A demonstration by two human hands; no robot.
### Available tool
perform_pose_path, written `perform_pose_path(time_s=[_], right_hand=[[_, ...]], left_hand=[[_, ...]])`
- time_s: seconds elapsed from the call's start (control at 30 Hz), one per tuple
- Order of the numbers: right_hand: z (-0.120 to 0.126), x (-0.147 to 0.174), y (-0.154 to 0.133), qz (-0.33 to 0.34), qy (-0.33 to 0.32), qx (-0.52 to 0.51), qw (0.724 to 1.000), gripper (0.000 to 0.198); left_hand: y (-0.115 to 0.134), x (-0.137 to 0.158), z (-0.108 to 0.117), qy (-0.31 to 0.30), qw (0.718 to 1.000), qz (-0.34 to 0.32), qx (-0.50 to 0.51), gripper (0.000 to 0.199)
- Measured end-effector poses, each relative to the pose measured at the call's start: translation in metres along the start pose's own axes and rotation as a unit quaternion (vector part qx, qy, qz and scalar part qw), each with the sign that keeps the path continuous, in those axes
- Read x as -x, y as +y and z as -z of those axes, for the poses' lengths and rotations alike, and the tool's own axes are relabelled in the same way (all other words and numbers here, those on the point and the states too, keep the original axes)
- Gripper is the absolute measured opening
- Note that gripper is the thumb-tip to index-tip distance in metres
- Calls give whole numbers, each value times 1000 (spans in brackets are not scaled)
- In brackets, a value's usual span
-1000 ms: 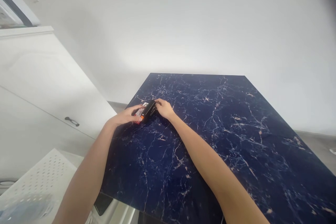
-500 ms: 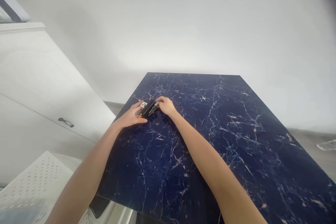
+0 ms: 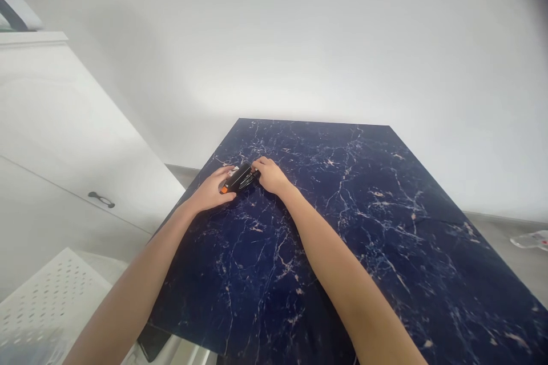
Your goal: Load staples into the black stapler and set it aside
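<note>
A glossy black, elongated item with an orange end (image 3: 238,177) lies on the blue marbled tabletop, toward its left side; its exact kind I cannot make out. My left hand (image 3: 213,189) is curved around its left end, thumb on the near side and fingers on the far side. A small white piece (image 3: 233,171) shows by those fingertips. At the right end, the fingers of my right hand (image 3: 269,175) are bent and pinched at thin, dark, looped parts (image 3: 250,180) beside the black body. What sits right under these fingers is hidden.
The dark blue marbled table (image 3: 274,274) stands against a white wall. To the left are a white cabinet with a dark handle (image 3: 101,199) and a white perforated container (image 3: 47,296). A clear plastic item (image 3: 531,240) lies beyond the table's right edge.
The grey piece that showed at my right fingertips is now mostly covered by them. The view has shifted slightly; my left hand keeps its hold on the black item.
</note>
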State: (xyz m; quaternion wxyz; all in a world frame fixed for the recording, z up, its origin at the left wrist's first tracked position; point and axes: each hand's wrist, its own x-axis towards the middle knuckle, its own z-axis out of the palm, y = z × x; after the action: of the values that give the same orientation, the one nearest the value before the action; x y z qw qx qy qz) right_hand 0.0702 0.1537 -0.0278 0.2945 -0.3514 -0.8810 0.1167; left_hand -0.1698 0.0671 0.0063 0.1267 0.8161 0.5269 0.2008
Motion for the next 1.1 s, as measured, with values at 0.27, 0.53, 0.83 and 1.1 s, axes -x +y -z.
perform_pose_path(time_s=[0.27,0.53,0.83,1.1], right_hand=[[7,4,-10,-75,19,81,994,43],[14,-2,6,-217,135,-112,960,22],[9,-4,-8,-167,-7,-143,975,38],[8,-5,-3,-194,80,-202,957,39]], left_hand=[[1,-2,1,-24,999,12,17,62],[6,-1,1,-27,998,12,-47,63],[30,-3,-21,70,976,72,-193,62],[24,-2,-22,71,982,68,-161,64]])
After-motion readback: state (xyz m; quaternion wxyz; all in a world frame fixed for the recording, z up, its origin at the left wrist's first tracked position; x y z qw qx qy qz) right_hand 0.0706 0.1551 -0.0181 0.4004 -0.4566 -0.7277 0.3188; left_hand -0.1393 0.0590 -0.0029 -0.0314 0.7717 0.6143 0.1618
